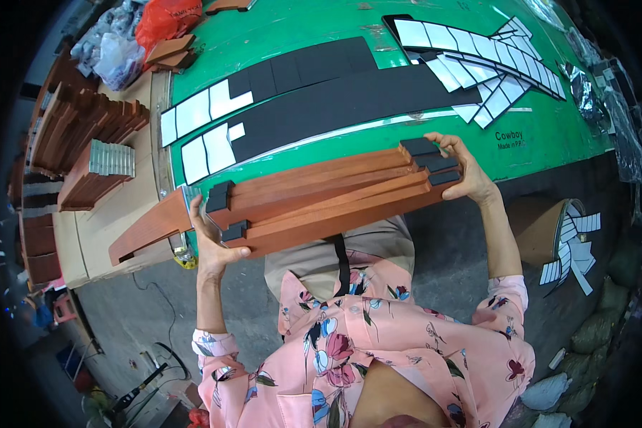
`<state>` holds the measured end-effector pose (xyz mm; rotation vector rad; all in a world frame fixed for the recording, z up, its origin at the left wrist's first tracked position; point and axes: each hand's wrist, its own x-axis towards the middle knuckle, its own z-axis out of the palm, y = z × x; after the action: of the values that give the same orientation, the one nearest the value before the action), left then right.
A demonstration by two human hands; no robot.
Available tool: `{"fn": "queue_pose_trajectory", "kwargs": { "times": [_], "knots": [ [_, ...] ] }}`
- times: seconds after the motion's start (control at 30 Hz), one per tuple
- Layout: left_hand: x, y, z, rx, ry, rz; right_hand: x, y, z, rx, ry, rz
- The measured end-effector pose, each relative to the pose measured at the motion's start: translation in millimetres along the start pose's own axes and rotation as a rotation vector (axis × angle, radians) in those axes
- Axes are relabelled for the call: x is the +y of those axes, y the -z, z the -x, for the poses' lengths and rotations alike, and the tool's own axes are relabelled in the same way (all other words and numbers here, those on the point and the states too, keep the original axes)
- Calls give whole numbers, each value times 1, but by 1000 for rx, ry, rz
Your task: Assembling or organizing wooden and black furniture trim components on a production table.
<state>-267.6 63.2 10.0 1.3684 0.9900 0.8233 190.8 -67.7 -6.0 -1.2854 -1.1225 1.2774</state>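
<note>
A bundle of reddish-brown wooden slats (328, 207) with black pads at its ends spans between my hands, above my lap and in front of the green table. My left hand (212, 239) grips its left end, the thumb along the near slat. Around the right end, by the black pads (435, 162), the fingers and thumb of my right hand (471, 175) are closed. Just beyond the bundle, strips of black pad material (314, 96) lie on the table, with white pieces at their left ends. Beside my left hand rests another wooden piece (150, 228).
The green tabletop (549, 139) carries a pile of white-backed strips (492, 60) at the far right. Wooden pieces (85, 128) are stacked at left on cardboard (85, 246). A bin (542, 228) with white scraps stands right. Red and clear plastic bags (165, 21) lie far left.
</note>
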Motion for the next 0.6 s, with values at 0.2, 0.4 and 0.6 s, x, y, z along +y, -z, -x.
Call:
{"fn": "queue_pose_trajectory", "kwargs": {
  "times": [0.2,0.4,0.6],
  "knots": [
    [-1,-14,-25,-1,-68,-83,-8,17,-15,5,219,135],
    [-16,-10,-30,-190,-61,-356,-1,11,-11,40,43,235],
    [-23,-39,-27,-4,-45,39,23,-4,-20,208,247,-109]
  ]
}}
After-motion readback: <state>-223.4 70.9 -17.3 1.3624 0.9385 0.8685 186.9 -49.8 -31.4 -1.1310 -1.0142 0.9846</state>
